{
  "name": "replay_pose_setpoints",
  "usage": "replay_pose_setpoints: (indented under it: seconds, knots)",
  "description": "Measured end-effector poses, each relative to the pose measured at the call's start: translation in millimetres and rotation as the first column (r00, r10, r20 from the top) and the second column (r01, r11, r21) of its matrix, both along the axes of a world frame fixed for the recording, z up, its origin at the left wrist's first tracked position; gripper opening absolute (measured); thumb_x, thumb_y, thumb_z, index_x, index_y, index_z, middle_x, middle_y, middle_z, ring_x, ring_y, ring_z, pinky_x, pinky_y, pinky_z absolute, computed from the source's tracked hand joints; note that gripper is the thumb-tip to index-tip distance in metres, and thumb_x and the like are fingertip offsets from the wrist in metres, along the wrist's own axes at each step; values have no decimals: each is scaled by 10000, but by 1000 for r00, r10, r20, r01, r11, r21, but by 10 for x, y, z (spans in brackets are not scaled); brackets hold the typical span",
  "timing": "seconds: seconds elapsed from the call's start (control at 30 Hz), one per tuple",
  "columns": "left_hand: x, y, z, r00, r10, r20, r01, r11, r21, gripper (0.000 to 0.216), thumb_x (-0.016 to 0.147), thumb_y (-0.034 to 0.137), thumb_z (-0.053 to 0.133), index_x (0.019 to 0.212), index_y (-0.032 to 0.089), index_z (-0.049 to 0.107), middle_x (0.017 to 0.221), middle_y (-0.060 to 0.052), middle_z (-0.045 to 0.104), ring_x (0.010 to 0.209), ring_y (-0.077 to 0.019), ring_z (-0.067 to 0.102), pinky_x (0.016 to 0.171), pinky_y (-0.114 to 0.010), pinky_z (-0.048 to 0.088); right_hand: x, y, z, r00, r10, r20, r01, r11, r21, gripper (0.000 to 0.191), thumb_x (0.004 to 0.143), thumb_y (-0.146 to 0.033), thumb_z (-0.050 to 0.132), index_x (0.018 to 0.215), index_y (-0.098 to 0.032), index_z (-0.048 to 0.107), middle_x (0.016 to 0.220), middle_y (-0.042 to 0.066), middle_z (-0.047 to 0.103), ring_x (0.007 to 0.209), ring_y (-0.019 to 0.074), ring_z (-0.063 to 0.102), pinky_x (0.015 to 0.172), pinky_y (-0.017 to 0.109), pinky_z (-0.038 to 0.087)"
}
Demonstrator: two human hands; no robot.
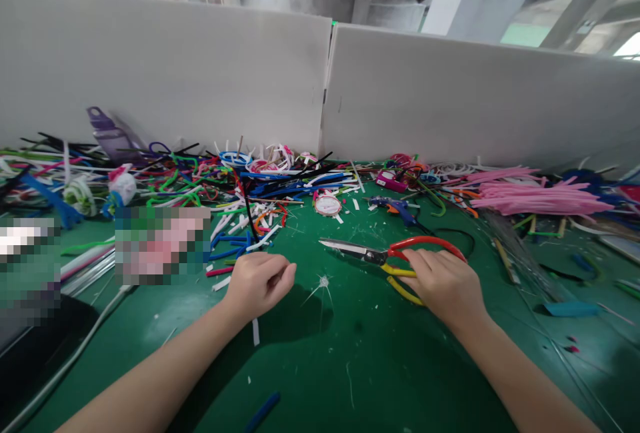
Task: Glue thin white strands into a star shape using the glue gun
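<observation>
My right hand (445, 283) grips a pair of scissors (353, 250) by its red and yellow handles, above the green tabletop. The metal blades point left towards my other hand and look nearly together. My left hand (260, 284) is closed in a loose fist, thumb side facing right. What lies inside the fist, if anything, is hidden. Just beyond it are a black fuzzy stem (249, 210) and short cut blue pieces (240, 244). A white strip (256, 332) shows below the fist.
Coloured pipe cleaners (195, 176) pile along the back partition (165, 66). A purple bottle (113, 136) leans at back left. Pink stems (540, 198) lie in a bundle at right. A blue glue gun (400, 210) rests beyond the scissors. A white cable (95, 333) crosses the left side.
</observation>
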State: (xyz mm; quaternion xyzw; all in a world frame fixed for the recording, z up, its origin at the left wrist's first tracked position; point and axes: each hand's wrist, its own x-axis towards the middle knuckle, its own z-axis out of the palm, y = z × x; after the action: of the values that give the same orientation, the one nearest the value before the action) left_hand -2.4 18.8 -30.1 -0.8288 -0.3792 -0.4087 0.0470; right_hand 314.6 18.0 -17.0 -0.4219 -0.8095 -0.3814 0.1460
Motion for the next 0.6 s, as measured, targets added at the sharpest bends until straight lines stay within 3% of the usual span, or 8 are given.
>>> replay_pose_setpoints:
  seconds: [0.3,0.47,0.6]
  knots:
    - [8,8,-26,1000,-8,-3,8,1000,-17,333,826,171,446,495,171,404,423,43,359,402,-82,342,441,-235,261,344,79,-248,984,-147,-104,151,988,33,234,814,-301,502,910,-114,605,724,49,653,595,176,550,584,274,359]
    - [12,4,-25,1000,4,-2,-4,1000,-4,351,828,167,448,483,172,385,422,44,342,398,-80,334,440,-237,256,437,143,-281,940,-293,-172,287,956,-63,283,781,-279,475,977,-98,572,791,91,635,688,224,564,638,316,394]
    - [17,9,-35,1000,6,1,-6,1000,10,362,824,161,458,476,173,361,422,48,314,396,-80,314,437,-242,246,447,179,-297,839,-425,-338,371,904,-214,332,738,-297,493,1019,-125,539,883,100,619,750,234,568,643,321,414]
